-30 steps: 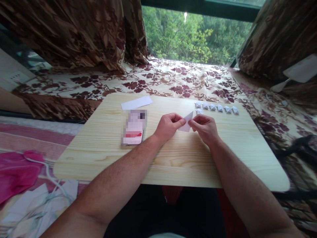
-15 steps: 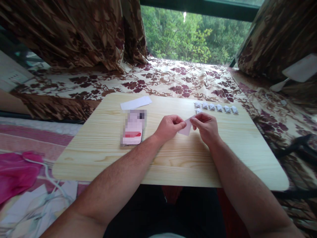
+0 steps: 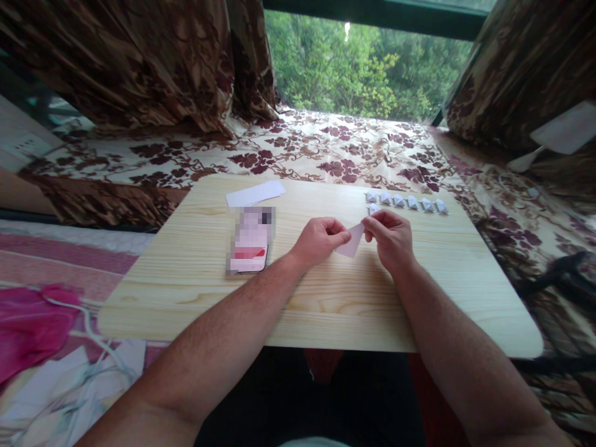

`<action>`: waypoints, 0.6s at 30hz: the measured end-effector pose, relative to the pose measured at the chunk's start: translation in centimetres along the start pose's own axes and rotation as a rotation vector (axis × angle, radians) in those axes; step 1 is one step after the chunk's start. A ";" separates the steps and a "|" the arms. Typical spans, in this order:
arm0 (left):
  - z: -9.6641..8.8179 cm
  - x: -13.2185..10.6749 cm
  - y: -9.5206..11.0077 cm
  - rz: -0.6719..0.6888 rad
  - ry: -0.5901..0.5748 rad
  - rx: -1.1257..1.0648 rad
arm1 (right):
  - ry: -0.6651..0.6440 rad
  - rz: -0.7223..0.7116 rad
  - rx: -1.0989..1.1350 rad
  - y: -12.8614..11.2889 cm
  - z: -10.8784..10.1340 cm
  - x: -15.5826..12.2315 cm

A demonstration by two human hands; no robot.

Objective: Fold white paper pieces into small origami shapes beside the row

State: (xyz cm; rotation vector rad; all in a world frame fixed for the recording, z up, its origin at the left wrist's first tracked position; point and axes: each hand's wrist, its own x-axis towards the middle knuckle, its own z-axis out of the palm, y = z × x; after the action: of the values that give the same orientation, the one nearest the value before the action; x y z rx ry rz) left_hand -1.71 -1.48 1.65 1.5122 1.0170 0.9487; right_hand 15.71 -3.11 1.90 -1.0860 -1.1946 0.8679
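Observation:
A small white piece of paper [image 3: 352, 241] is held just above the middle of a pale wooden table [image 3: 326, 298]. My left hand [image 3: 319, 241] pinches its left edge with fingers curled. My right hand [image 3: 390, 239] pinches its upper right corner between thumb and fingers. A row of several small folded white paper shapes [image 3: 404, 202] lies on the table just beyond my right hand, with one more folded shape [image 3: 372, 208] below the row's left end.
A phone [image 3: 251, 241] lies on the table left of my hands, and a white paper strip [image 3: 255, 193] lies beyond it. Flowered cloth [image 3: 298, 146] and curtains [image 3: 139, 62] surround the table. A pink cloth [image 3: 32, 323] lies at lower left.
The paper pointed up as a triangle one second ago; now it lies lower and flatter between my hands. My right hand has shifted slightly up and right along it.

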 end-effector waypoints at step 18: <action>0.2 0.0 -0.1 0.024 -0.031 -0.062 | -0.061 0.018 -0.022 0.2 -0.2 0.1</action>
State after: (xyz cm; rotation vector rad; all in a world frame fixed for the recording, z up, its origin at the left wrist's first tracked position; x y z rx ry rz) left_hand -1.55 -1.54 1.56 1.4861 0.9405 0.9624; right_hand 15.93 -3.02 1.73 -1.0961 -1.2493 0.9092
